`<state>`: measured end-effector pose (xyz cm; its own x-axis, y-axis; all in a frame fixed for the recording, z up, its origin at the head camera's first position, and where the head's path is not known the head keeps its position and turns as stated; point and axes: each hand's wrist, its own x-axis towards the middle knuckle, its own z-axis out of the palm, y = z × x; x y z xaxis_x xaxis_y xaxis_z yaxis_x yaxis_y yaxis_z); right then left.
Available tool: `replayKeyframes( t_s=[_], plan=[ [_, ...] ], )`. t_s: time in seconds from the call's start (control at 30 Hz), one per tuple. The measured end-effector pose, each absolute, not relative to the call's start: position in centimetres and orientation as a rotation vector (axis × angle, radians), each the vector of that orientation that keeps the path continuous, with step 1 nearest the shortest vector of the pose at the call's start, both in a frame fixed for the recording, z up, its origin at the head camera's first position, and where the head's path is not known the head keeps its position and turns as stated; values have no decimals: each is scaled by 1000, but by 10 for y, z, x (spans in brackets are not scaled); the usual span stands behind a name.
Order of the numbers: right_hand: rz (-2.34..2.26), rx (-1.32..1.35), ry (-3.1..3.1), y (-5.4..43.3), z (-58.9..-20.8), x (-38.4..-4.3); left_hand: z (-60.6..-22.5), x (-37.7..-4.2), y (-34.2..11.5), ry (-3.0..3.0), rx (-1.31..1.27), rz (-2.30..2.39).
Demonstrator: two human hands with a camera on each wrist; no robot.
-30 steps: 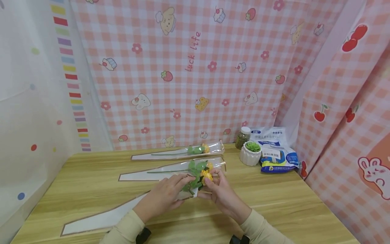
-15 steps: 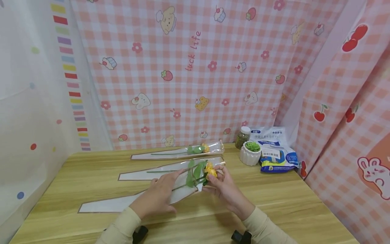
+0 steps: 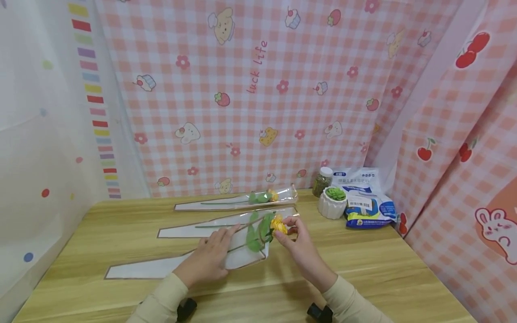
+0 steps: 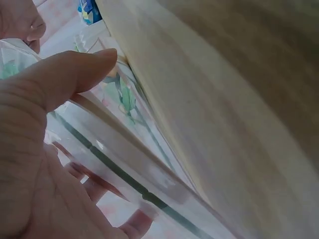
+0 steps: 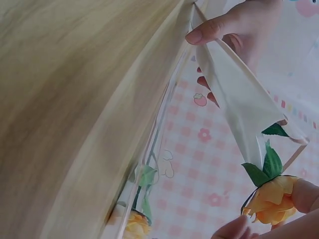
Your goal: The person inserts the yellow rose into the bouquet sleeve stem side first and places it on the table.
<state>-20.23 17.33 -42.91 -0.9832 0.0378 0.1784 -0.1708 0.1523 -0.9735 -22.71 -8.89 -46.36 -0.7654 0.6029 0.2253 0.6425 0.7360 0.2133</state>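
A yellow artificial rose with green leaves lies along a long tapered flower sleeve, clear with a white backing and brown edge. Its stem runs inside the sleeve; the bloom pokes out of the wide end. My left hand holds the sleeve around its middle, thumb on one side and fingers on the other in the left wrist view. With thumb and fingers, my right hand pinches the bloom. Part of the sleeve is hidden behind the left hand.
Behind lie two more sleeved yellow roses, a nearer one and a farther one. At the back right stand a potted succulent, a white-capped jar and a blue and white packet. A pink checked cloth hangs behind the table.
The left hand has shifted left, off the leaves and onto the sleeve. The sleeve's narrow end has swung away from me. The right hand stays at the bloom, which sits slightly farther right.
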Motion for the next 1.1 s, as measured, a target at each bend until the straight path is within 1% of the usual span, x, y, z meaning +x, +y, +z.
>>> replayKeyframes(
  t_s=[0.2, 0.53, 0.8, 1.1],
  plan=[
    [1897, 187, -2266, 172, -429, -203, -464, -228, -87, -2761, -1001, -386],
    [1909, 186, -2257, 169, -426, -200, -460, -225, -84, -2756, -997, -363],
    [1820, 196, -2299, 170, -427, -199, -461, -225, -83, -2723, -1012, -347],
    [1571, 341, -2341, 171, -430, -199, -460, -222, -84, -2693, -994, -275]
  ],
)
